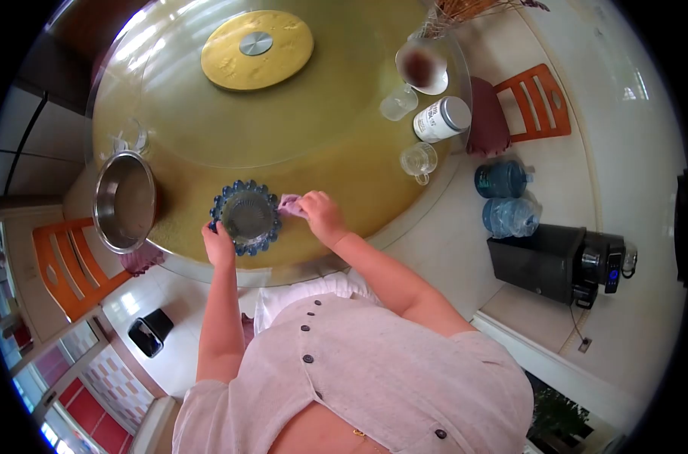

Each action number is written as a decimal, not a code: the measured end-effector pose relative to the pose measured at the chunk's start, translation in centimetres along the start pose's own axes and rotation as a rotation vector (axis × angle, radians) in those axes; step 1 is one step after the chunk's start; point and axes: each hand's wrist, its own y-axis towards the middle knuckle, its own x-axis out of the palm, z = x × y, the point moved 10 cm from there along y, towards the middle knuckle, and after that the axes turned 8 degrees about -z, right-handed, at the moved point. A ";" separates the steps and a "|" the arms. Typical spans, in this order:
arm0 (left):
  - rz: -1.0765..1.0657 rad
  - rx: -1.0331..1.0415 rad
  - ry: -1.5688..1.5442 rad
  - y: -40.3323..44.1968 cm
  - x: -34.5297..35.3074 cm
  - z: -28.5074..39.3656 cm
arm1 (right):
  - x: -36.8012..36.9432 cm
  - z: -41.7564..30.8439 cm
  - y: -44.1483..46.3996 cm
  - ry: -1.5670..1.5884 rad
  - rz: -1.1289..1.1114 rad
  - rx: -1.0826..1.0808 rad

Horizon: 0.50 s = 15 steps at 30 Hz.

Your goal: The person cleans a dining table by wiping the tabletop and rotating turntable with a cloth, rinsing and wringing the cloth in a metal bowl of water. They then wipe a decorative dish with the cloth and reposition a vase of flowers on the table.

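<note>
A blue-edged glass bowl (247, 219) with a beaded rim rests on the round glass-topped table (336, 144), close to its near edge. My left hand (218, 244) grips the bowl's rim at the lower left, the thumb lying over the beads. In my right hand (324, 215) is a bunched pink cloth (291, 205), pinched between the fingers. The cloth touches the bowl's right rim or lies just beside it; I cannot tell which.
Left of the bowl stands a steel basin (124, 202), with clear glassware (132, 136) behind it. To the right are a glass mug (419, 160), a white canister (441, 119), a frosted cup (398, 103) and a white dish (422, 66). A yellow disc (257, 49) lies mid-table.
</note>
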 end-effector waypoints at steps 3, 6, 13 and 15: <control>0.030 0.040 0.131 -1.1 -0.3 1.5 | -0.7 2.6 0.3 -0.036 0.005 0.134; 0.101 0.018 0.171 -2.1 -0.5 3.4 | -0.2 4.6 -0.5 -0.017 -0.123 0.265; 0.218 0.544 0.155 -5.7 2.0 16.2 | -4.2 6.1 -0.3 0.005 -0.159 0.280; 0.129 0.720 0.159 -7.1 5.0 20.1 | -5.7 8.1 0.4 0.064 -0.163 0.306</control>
